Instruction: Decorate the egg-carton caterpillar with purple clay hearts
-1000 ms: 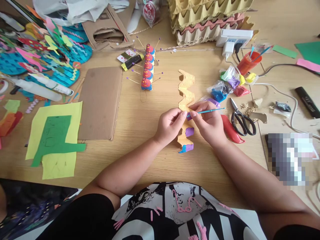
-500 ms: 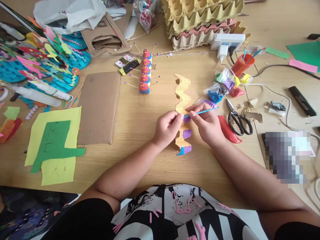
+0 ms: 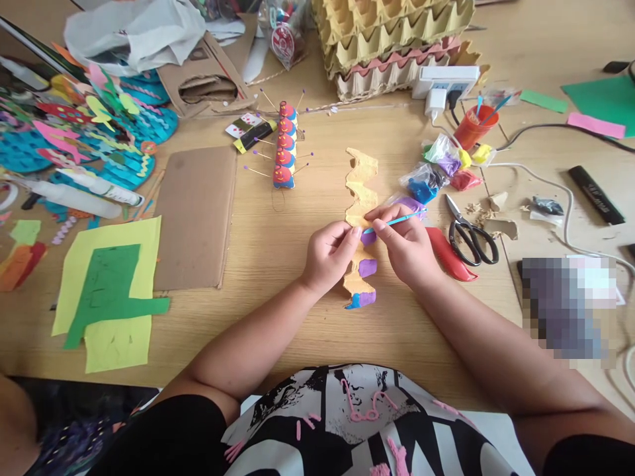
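An orange egg-carton strip [image 3: 362, 185] lies lengthwise in front of me, with purple patches on its near cups and blue at the near end. My left hand [image 3: 330, 256] pinches the strip's middle from the left. On the right side, my right hand [image 3: 404, 244] holds a thin blue tool [image 3: 399, 219] between thumb and fingers, its tip against a purple patch beside my left thumb. Beyond them to the left stands a red and blue caterpillar figure [image 3: 285, 145] with pins sticking out of both sides.
Black-handled scissors [image 3: 471, 241] and a red object [image 3: 451, 254] lie right of my right hand. Bagged clay [image 3: 421, 188] and an orange cup [image 3: 473, 127] sit behind. Cardboard [image 3: 196, 218] and green paper [image 3: 109, 284] are left. Egg trays [image 3: 391, 39] are stacked at the back.
The view has shifted slightly, and part of another person's bare limb now shows at the lower left. Both hands keep nearly the same pose on the strip and tool.
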A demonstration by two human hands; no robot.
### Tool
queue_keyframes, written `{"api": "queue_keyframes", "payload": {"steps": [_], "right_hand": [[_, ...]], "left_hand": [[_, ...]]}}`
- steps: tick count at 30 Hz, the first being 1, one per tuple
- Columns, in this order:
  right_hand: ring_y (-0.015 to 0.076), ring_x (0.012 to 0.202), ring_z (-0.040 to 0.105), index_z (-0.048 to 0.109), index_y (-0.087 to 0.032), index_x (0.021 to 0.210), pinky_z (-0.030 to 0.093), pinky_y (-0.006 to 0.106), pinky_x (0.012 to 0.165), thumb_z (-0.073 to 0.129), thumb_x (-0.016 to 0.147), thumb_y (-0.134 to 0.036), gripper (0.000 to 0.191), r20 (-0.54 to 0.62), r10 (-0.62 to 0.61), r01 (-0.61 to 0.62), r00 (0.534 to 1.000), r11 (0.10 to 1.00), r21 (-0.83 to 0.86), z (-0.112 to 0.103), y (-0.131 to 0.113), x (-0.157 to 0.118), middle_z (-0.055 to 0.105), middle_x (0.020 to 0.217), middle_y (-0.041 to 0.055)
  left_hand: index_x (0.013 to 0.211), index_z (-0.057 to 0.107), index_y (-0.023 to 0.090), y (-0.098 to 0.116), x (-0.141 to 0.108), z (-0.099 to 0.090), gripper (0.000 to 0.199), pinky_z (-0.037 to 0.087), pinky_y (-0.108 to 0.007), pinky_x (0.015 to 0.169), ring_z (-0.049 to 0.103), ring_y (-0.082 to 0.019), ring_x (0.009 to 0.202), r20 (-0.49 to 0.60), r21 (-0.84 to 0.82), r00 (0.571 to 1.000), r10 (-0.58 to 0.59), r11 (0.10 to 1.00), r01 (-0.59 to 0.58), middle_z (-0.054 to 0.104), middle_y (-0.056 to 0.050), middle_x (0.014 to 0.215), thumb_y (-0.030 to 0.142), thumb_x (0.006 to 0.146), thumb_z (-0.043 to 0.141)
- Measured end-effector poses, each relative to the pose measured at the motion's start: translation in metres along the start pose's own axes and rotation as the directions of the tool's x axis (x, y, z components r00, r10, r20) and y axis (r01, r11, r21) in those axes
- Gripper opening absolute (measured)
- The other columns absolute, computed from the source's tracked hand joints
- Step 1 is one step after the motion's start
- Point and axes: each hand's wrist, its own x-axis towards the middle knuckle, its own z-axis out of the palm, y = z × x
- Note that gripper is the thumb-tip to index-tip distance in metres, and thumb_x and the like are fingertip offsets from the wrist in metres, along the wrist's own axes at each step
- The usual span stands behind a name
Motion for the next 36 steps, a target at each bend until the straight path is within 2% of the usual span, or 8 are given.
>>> {"api": "queue_keyframes", "payload": {"steps": [5, 10, 17, 20, 22, 26, 29, 36], "right_hand": [[0.0221, 0.098, 0.071, 0.058, -0.028, 0.085, 0.06, 0.043, 0.098, 0.089, 0.085, -0.064, 0.048, 0.005, 0.024, -0.024, 1.0, 0.999, 0.034, -0.003, 0.002, 0.001, 0.078, 0.099, 0.0023], [0.0239, 0.111, 0.074, 0.06, -0.028, 0.086, 0.058, 0.046, 0.107, 0.09, 0.085, -0.064, 0.047, -0.007, -0.03, 0.03, 1.0, 0.999, 0.031, -0.001, 0.003, 0.0, 0.08, 0.106, 0.0027], [0.0236, 0.113, 0.07, 0.062, -0.029, 0.086, 0.059, 0.043, 0.101, 0.091, 0.083, -0.066, 0.047, -0.003, -0.039, 0.039, 0.999, 0.999, -0.009, -0.002, 0.006, 0.001, 0.077, 0.112, 0.0021], [0.0223, 0.111, 0.07, 0.066, -0.029, 0.087, 0.057, 0.042, 0.102, 0.094, 0.083, -0.06, 0.042, 0.016, -0.03, 0.029, 0.999, 0.999, 0.04, -0.001, 0.005, 0.0, 0.077, 0.11, 0.0015], [0.0213, 0.108, 0.07, 0.067, -0.028, 0.087, 0.056, 0.041, 0.101, 0.095, 0.084, -0.057, 0.04, 0.027, -0.013, 0.011, 1.0, 0.995, 0.097, 0.0, 0.004, -0.001, 0.077, 0.11, 0.0011], [0.0208, 0.104, 0.069, 0.067, -0.028, 0.085, 0.055, 0.04, 0.101, 0.095, 0.084, -0.055, 0.039, 0.012, 0.015, -0.017, 1.0, 0.986, 0.165, 0.002, -0.001, -0.002, 0.076, 0.106, 0.0007], [0.0199, 0.098, 0.066, 0.068, -0.028, 0.085, 0.055, 0.039, 0.096, 0.096, 0.083, -0.054, 0.038, 0.011, 0.021, -0.023, 1.0, 0.986, 0.168, 0.005, -0.003, -0.003, 0.074, 0.102, 0.0003], [0.017, 0.09, 0.06, 0.068, -0.027, 0.081, 0.051, 0.034, 0.087, 0.099, 0.08, -0.047, 0.037, 0.015, 0.024, -0.027, 1.0, 0.976, 0.216, 0.007, -0.005, -0.003, 0.069, 0.096, -0.0009]], "left_hand": [[0.065, 0.056, 0.02, -0.004, 0.004, 0.001, 0.062, 0.039, -0.028, 0.062, 0.043, -0.012, 0.064, -0.04, -0.13, 0.996, -0.076, 0.989, 0.07, 0.048, 0.003, 0.063, 0.073, 0.091, 0.075], [0.069, 0.062, 0.02, -0.008, 0.008, 0.001, 0.055, 0.044, -0.027, 0.064, 0.049, -0.012, 0.065, -0.043, -0.286, 0.978, -0.203, 0.941, 0.182, 0.058, 0.002, 0.067, 0.069, 0.087, 0.081], [0.079, 0.069, 0.02, -0.006, 0.01, 0.004, 0.049, 0.051, -0.029, 0.069, 0.063, -0.015, 0.073, 0.015, -0.402, 0.947, -0.322, 0.865, 0.301, 0.071, -0.001, 0.078, 0.067, 0.085, 0.081], [0.089, 0.072, 0.021, -0.004, 0.01, 0.005, 0.053, 0.056, -0.031, 0.076, 0.072, -0.019, 0.085, 0.096, -0.44, 0.936, -0.338, 0.829, 0.344, 0.077, -0.005, 0.09, 0.073, 0.088, 0.076], [0.087, 0.072, 0.021, -0.002, 0.01, 0.004, 0.053, 0.057, -0.031, 0.077, 0.074, -0.019, 0.087, 0.113, -0.441, 0.935, -0.336, 0.826, 0.35, 0.077, -0.006, 0.091, 0.074, 0.085, 0.08], [0.08, 0.07, 0.021, 0.005, 0.008, 0.006, 0.048, 0.057, -0.027, 0.076, 0.075, -0.017, 0.085, 0.062, -0.499, 0.928, -0.366, 0.794, 0.347, 0.075, -0.002, 0.084, 0.065, 0.083, 0.088], [0.08, 0.071, 0.021, 0.009, 0.006, 0.007, 0.045, 0.057, -0.026, 0.075, 0.074, -0.016, 0.083, 0.075, -0.529, 0.92, -0.386, 0.766, 0.365, 0.073, 0.0, 0.08, 0.061, 0.081, 0.091], [0.079, 0.073, 0.019, 0.004, 0.007, 0.005, 0.045, 0.052, -0.024, 0.067, 0.066, -0.011, 0.07, 0.087, -0.494, 0.929, -0.36, 0.794, 0.354, 0.074, 0.0, 0.078, 0.06, 0.079, 0.091]]}}
